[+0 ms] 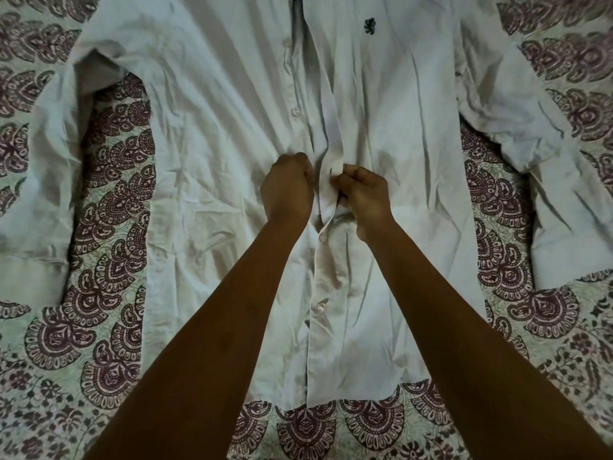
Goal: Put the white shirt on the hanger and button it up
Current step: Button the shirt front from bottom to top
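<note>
1. A white shirt (pixel 398 154) lies front-up and spread flat on a patterned sheet (pixel 112 320), collar end away from the camera, hem nearest, both sleeves flung out to the sides.

2. Two bare forearms reach up the middle of the garment — the hands meet at the placket, about halfway along the front.

3. The left hand (pixel 288 189) is curled into a fist on the button-side edge, knuckles up; its fingertips are hidden, so what exactly it pinches cannot be told beyond a fold of the cloth.

4. The right hand (pixel 363 197) holds the buttonhole strip (pixel 333 151), thumb and curled fingers tight on the cloth, with a small dark buttonhole (pixel 331 171) showing just above the thumb.

5. Below the hands, two buttons — one (pixel 321 237) just under the wrists, another (pixel 320 306) nearer the hem — sit fastened through the closed front.

6. Above the hands the front stands open: the strip is lifted in a ridge, and loose buttons (pixel 295 111) run up the left panel towards the collar.

7. A small dark crest (pixel 369 26) marks the chest on the right panel.

8. The sheet carries maroon paisley shapes on a pale green ground.
</note>
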